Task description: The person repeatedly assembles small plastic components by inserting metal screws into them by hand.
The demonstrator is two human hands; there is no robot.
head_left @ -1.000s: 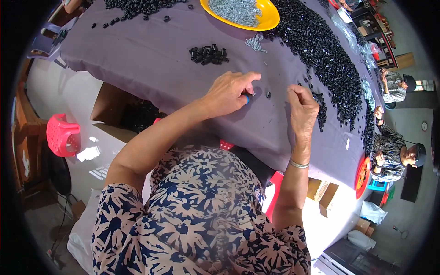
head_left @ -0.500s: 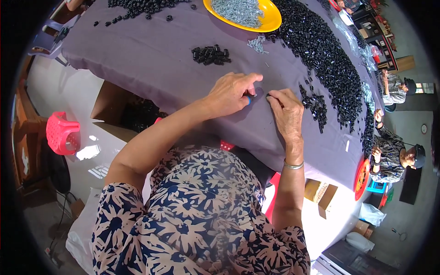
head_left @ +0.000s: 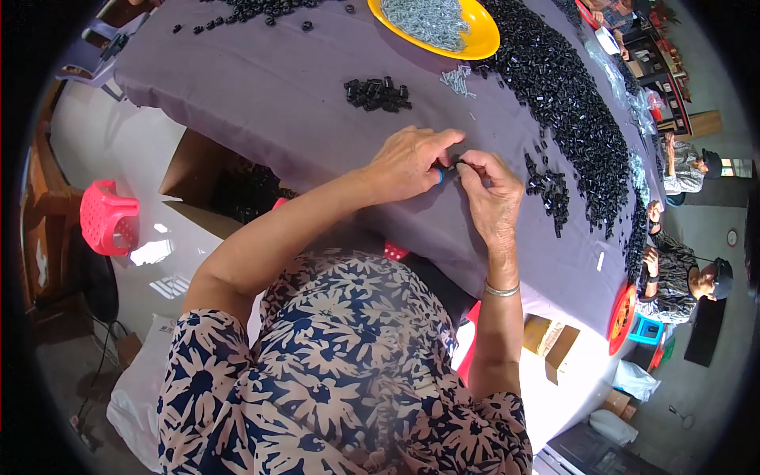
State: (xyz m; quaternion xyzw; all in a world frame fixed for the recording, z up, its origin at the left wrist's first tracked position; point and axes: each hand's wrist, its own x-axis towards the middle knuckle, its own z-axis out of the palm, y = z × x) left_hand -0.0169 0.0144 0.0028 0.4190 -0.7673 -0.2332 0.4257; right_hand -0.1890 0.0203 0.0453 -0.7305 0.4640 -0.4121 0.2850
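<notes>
Over the cloth near the table's front edge, my left hand (head_left: pixel 405 164) and my right hand (head_left: pixel 495 198) meet at the fingertips. My right thumb and fingers pinch a small black plastic piece (head_left: pixel 458 161). A small silvery screw, mostly hidden now, is pinched in my left hand, whose index finger points forward; a blue band circles one digit. Beyond my left hand lies a small heap of black plastic pieces (head_left: pixel 377 94). Several silvery screws (head_left: pixel 457 80) are gathered to its right. Right of my right hand is another loose group of black pieces (head_left: pixel 548 190).
A yellow plate (head_left: pixel 489 39) heaped with silvery screws stands on the purple-grey cloth (head_left: pixel 261 87). A large spread of black pieces (head_left: pixel 554 95) runs down the right side. Below the table are an open cardboard box (head_left: pixel 186 170) and a red stool (head_left: pixel 108 218). Other people (head_left: pixel 689 277) sit at the right.
My right hand has moved left to my left hand, closing the gap between their fingertips. The black piece now touches or nearly touches my left fingers. The view has shifted slightly.
</notes>
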